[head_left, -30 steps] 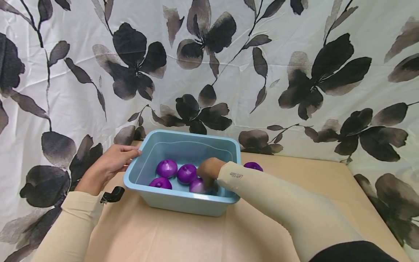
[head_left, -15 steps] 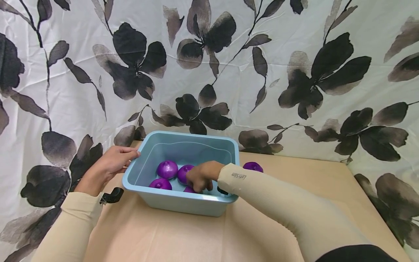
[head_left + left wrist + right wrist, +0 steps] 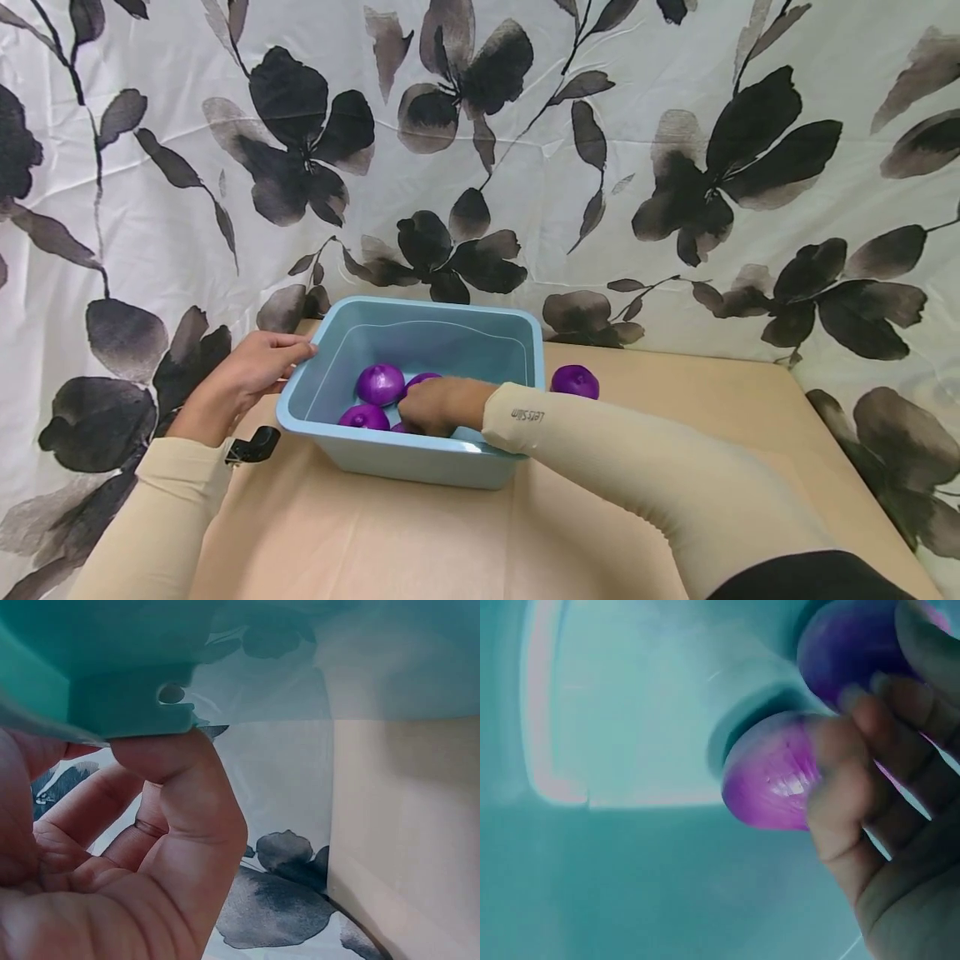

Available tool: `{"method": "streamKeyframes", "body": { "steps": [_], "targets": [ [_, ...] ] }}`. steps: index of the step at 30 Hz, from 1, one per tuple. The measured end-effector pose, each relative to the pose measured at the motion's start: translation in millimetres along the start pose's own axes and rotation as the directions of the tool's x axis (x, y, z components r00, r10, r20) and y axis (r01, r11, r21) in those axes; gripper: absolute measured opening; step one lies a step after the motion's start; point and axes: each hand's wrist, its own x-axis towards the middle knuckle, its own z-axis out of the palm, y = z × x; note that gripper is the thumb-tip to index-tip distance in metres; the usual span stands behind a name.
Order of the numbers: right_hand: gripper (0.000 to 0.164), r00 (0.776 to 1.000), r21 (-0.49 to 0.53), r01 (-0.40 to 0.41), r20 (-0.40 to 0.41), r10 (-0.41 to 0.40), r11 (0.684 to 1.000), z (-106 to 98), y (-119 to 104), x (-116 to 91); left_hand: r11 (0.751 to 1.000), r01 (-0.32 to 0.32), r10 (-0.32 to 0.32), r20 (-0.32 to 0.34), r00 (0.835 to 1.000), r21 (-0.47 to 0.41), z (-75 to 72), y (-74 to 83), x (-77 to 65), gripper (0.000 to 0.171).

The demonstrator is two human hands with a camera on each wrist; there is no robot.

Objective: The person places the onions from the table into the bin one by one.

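Note:
A light-blue plastic tub point(image 3: 420, 462) stands on the table with several purple-skinned red onions inside, two at its left being one onion point(image 3: 380, 384) and a nearer one point(image 3: 363, 417). At the tub's left rim my left hand point(image 3: 258, 367) pinches the edge; in the left wrist view its fingers point(image 3: 199, 787) bend up against the rim. My right hand point(image 3: 438, 406) is down inside the tub, fingers curled at a red onion point(image 3: 769, 776), seen close in the right wrist view. A second onion point(image 3: 851, 649) lies beside it, partly behind the fingers. From the head view the hand hides most of both.
Outside the tub, just right of it, lies another red onion point(image 3: 575, 381) on the tan tabletop point(image 3: 675, 408). A white cloth point(image 3: 555, 192) with dark flowers hangs behind the table. The right sleeve point(image 3: 592, 442) crosses the tub's right rim.
Within the tub, my right hand has moved left, and the onion by its fingers has shifted left too. My left hand keeps its hold on the rim.

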Motion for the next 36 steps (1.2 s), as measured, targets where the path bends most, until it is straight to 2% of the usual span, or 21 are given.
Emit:
{"method": "streamKeyframes", "body": {
  "steps": [2,4,6,8,12,16,20,22,24,26,28,30,33,35,36],
  "targets": [
    [0.022,0.999,-0.102,-0.001,-0.039,-0.003,0.995,-2.1,-2.9,0.8,1.0,0.0,0.0,0.0,1.0,0.0,-0.7,0.4,-0.4,0.053],
    [0.024,0.998,-0.132,-0.013,-0.055,0.006,0.991,-5.8,-4.1,-1.2,1.0,0.003,-0.003,0.0,1.0,-0.003,-0.6,1.1,-0.6,0.053],
    [0.023,0.998,-0.092,-0.011,-0.069,0.004,0.996,-12.1,-3.0,-6.2,1.0,0.003,-0.003,0.001,1.0,-0.005,-1.2,1.5,-0.8,0.053],
    [0.018,0.996,-0.007,-0.006,-0.094,0.005,1.0,-19.9,1.7,-16.6,1.0,0.002,-0.002,0.01,1.0,-0.009,0.2,2.2,0.5,0.053],
    [0.026,0.978,0.181,0.049,-0.207,-0.011,0.982,-38.9,18.0,-49.2,1.0,-0.005,0.006,0.034,0.999,-0.025,2.1,3.8,4.0,0.054],
    [0.036,0.935,0.311,0.114,-0.354,0.003,0.944,-49.2,39.9,-90.2,0.999,-0.003,0.006,0.058,0.998,-0.041,1.1,3.3,7.1,0.056],
    [0.043,0.859,0.425,0.151,-0.503,0.093,0.893,-43.3,64.4,-129.9,0.999,0.015,-0.013,0.07,0.997,-0.031,-2.2,-1.4,6.5,0.061],
    [0.046,0.803,0.486,0.152,-0.569,0.18,0.86,-34.5,78.0,-147.2,0.999,0.026,-0.024,0.075,0.997,-0.026,-4.4,-4.4,5.1,0.063],
    [0.049,0.735,0.543,0.135,-0.616,0.284,0.829,-20.4,93.7,-161.3,0.999,0.036,-0.033,0.078,0.996,-0.033,-6.2,-6.9,4.1,0.064],
    [0.05,0.669,0.586,0.092,-0.636,0.386,0.805,0.1,111.6,-171.7,0.998,0.042,-0.038,0.083,0.996,-0.051,-7.3,-8.3,3.9,0.065],
    [0.052,0.623,0.619,0.028,-0.625,0.47,0.785,27.2,131.4,-176.7,0.996,0.044,-0.038,0.089,0.995,-0.071,-7.5,-8.6,4.6,0.065],
    [0.058,0.615,0.635,-0.051,-0.588,0.525,0.771,58.0,150.6,-175.8,0.995,0.046,-0.038,0.092,0.995,-0.085,-7.4,-8.4,5.6,0.066],
    [0.071,0.638,0.65,-0.176,-0.496,0.589,0.739,104.9,175.3,-166.4,0.994,0.049,-0.04,0.098,0.994,-0.095,-6.8,-7.9,7.0,0.066],
    [0.08,0.654,0.67,-0.226,-0.434,0.619,0.708,130.3,186.4,-158.5,0.994,0.05,-0.04,0.101,0.994,-0.095,-6.0,-7.4,8.2,0.066],
    [0.084,0.655,0.681,-0.24,-0.413,0.633,0.692,141.2,190.9,-154.7,0.994,0.05,-0.041,0.102,0.994,-0.094,-5.4,-6.9,8.9,0.066]
  ]
}}
